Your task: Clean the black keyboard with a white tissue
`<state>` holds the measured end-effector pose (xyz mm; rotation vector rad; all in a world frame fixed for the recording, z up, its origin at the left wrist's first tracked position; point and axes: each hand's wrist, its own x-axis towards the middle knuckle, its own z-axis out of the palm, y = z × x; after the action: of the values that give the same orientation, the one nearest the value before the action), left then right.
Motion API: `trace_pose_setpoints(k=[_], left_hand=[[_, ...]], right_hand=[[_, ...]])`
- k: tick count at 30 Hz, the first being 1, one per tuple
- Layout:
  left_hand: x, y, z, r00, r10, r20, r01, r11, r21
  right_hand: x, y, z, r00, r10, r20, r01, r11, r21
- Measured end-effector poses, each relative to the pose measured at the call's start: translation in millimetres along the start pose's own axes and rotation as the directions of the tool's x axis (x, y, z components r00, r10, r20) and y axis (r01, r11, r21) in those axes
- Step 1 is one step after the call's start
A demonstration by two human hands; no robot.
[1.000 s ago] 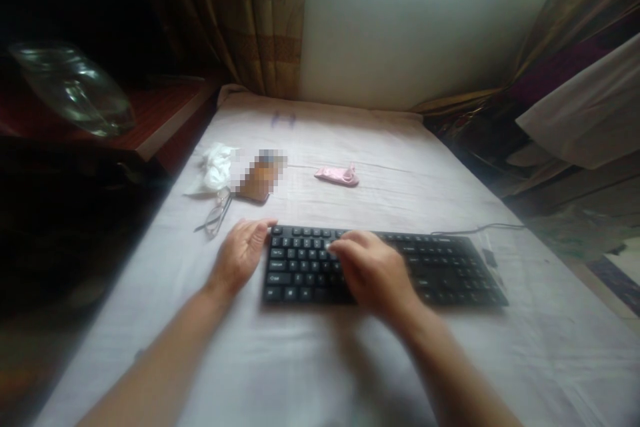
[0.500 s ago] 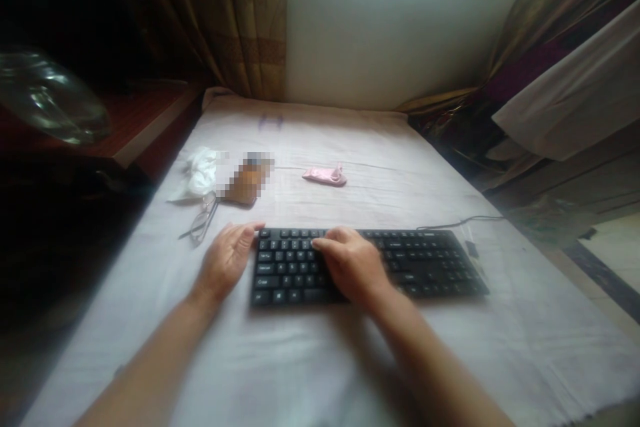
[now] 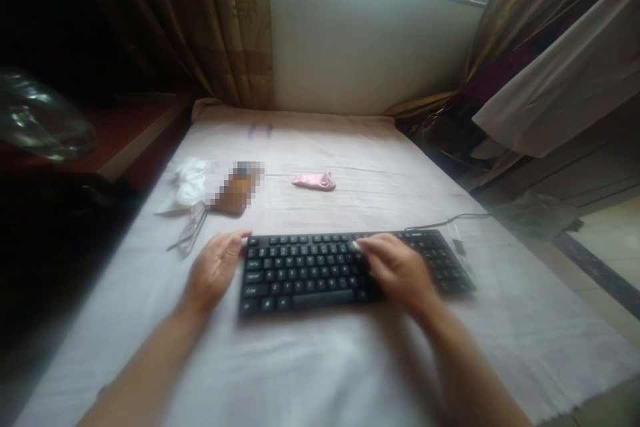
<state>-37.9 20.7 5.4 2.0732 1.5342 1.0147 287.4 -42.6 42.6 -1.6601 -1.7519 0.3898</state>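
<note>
A black keyboard (image 3: 305, 270) lies flat on the white cloth, keys facing up. My left hand (image 3: 213, 270) rests at its left end, thumb and fingers against the upper left corner, holding it steady. Over the right-middle keys, my right hand (image 3: 400, 270) is closed in a pinch. A small whitish bit (image 3: 356, 246) shows at those fingertips, too blurred to name. The keys under this hand are hidden.
Beyond the keyboard lie a pink cloth item (image 3: 315, 180), a pixelated brown object (image 3: 234, 195), a crumpled white bag (image 3: 191, 181) and eyeglasses (image 3: 190, 233). The keyboard cable (image 3: 445, 220) runs right. A glass vessel (image 3: 45, 117) stands on the left wooden furniture.
My right hand has slid rightward along the upper keys, uncovering the middle ones. The left hand stays at the keyboard's left end. The whole view has shifted slightly.
</note>
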Motion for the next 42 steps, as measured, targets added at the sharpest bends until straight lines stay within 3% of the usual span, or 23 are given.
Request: trace_pose_setpoints(k=[2,4,8,11,15,19,22,24,29,35,38,42], left_hand=[[-2.4,10.9,-2.4,0.990,0.105,-0.098,-0.098,0.992,0.074],[-7.7,28.9,-2.0,0.951,0.263,-0.163,-0.237,0.958,0.163],[-24.9,73.3,12.5,0.891,0.450,-0.059,-0.439,0.887,0.144],[-34.4,97.7,29.3,0.897,0.441,0.020,-0.441,0.895,0.071],[-36.3,113.6,45.3,0.918,0.396,0.038,-0.396,0.918,-0.002],[-35.0,120.7,52.3,0.931,0.363,0.037,-0.359,0.929,-0.085],[-35.5,120.5,53.0,0.951,0.309,-0.018,-0.309,0.942,-0.132],[-36.6,117.9,51.9,0.962,0.266,-0.059,-0.272,0.952,-0.141],[-40.3,112.0,50.2,0.968,0.239,-0.074,-0.245,0.966,-0.088],[-43.8,113.5,49.7,0.971,0.238,-0.032,-0.240,0.963,-0.124],[-45.7,111.7,48.2,0.971,0.238,-0.020,-0.239,0.962,-0.129],[-48.8,107.1,47.1,0.936,0.352,0.019,-0.344,0.923,-0.173]], right_hand=[[-4.8,-6.1,-0.3,0.991,0.133,0.004,-0.130,0.962,0.241],[-9.2,-12.4,2.2,0.968,0.238,0.083,-0.250,0.865,0.434],[-13.5,-21.3,6.0,0.929,0.248,0.274,-0.367,0.709,0.603],[-14.3,-25.4,5.5,0.924,0.164,0.346,-0.355,0.701,0.618],[-16.5,-27.3,7.2,0.939,0.076,0.335,-0.284,0.720,0.633],[-20.0,-27.2,10.2,0.949,0.022,0.316,-0.227,0.743,0.629],[-21.9,-28.8,9.5,0.935,0.004,0.356,-0.237,0.754,0.613],[-22.8,-30.4,8.4,0.942,-0.042,0.332,-0.170,0.794,0.584],[-24.4,-30.5,9.7,0.976,-0.140,0.167,0.042,0.872,0.487],[-21.7,-29.7,13.0,0.983,-0.176,-0.050,0.177,0.857,0.484],[-21.5,-32.2,12.1,0.989,-0.147,-0.033,0.146,0.877,0.458],[-24.6,-34.7,12.6,0.994,-0.075,0.073,0.040,0.914,0.404]])
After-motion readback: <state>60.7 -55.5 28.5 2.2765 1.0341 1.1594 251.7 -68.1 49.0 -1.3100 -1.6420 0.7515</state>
